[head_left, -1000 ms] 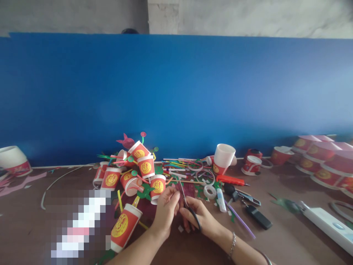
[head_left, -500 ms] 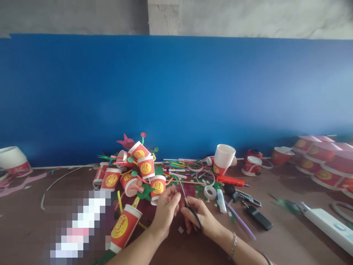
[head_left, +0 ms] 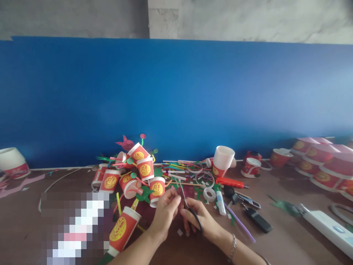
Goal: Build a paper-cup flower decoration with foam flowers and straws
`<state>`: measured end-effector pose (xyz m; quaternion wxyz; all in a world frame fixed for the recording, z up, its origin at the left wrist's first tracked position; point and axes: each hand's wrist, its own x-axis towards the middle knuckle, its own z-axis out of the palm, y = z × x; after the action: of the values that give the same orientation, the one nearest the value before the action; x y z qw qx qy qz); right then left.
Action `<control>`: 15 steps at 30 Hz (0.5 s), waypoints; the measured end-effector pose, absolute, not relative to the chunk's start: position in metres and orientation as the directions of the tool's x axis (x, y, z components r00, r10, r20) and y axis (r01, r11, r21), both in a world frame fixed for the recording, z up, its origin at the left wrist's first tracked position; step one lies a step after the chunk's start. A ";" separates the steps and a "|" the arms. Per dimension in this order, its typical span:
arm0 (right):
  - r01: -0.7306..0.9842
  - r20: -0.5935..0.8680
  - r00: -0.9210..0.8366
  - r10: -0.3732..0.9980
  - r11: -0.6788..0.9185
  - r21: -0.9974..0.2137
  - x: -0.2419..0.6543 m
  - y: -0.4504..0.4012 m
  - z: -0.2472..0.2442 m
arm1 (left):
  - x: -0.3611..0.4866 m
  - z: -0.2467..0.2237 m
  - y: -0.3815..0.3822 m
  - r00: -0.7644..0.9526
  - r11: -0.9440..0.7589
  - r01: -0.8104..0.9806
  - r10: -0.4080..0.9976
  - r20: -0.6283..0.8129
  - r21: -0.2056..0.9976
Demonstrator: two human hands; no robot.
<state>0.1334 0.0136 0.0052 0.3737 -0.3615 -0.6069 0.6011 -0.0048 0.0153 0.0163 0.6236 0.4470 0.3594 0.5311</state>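
Observation:
In the middle of the table, my right hand (head_left: 199, 217) is closed around the black handles of a pair of scissors (head_left: 196, 218), whose blades point up and away from me. My left hand (head_left: 167, 211) is closed in a pinch right beside the blades. A dark red piece of paper (head_left: 188, 192) shows just beyond the fingertips, partly hidden by the hands and the scissors. I cannot make out the bit between my left fingers clearly. A small pale scrap (head_left: 180, 232) lies on the table below the hands.
Red paper cups (head_left: 145, 169) with straws and cut paper are piled at left; one cup (head_left: 124, 230) lies nearer me. Behind are straws and pens (head_left: 176, 171). To the right are stacked cups (head_left: 223, 162), tape (head_left: 209, 194), a glue tube (head_left: 221, 202) and keys (head_left: 257, 219).
The whole view has shifted slightly. Both hands stay together at the scissors, and their hold looks the same.

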 end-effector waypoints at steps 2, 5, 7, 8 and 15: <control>0.000 0.014 -0.456 0.890 0.015 -1.000 0.134 0.014 0.005 | -0.005 0.016 0.015 0.188 0.042 -0.345 0.982 0.025 0.938; 0.016 -0.005 -0.443 0.897 0.002 -1.000 0.135 0.015 0.004 | -0.006 0.016 0.016 0.185 0.052 -0.349 0.983 0.014 0.936; 0.016 -0.015 -0.451 0.892 -0.009 -1.000 0.136 0.015 0.005 | -0.006 0.016 0.017 0.188 0.063 -0.338 0.982 0.002 0.939; 0.015 -0.018 -0.457 0.890 -0.012 -1.000 0.136 0.015 0.005 | -0.007 0.015 0.017 0.192 0.069 -0.332 0.981 -0.004 0.941; 0.020 -0.012 -0.463 0.886 -0.003 -1.000 0.138 0.016 0.009 | -0.010 0.010 0.020 0.205 0.062 -0.322 0.979 0.006 0.945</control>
<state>0.1384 0.0161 0.0090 0.3594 -0.3729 -0.6075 0.6022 -0.0097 0.0198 0.0103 0.6313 0.4516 0.3637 0.5150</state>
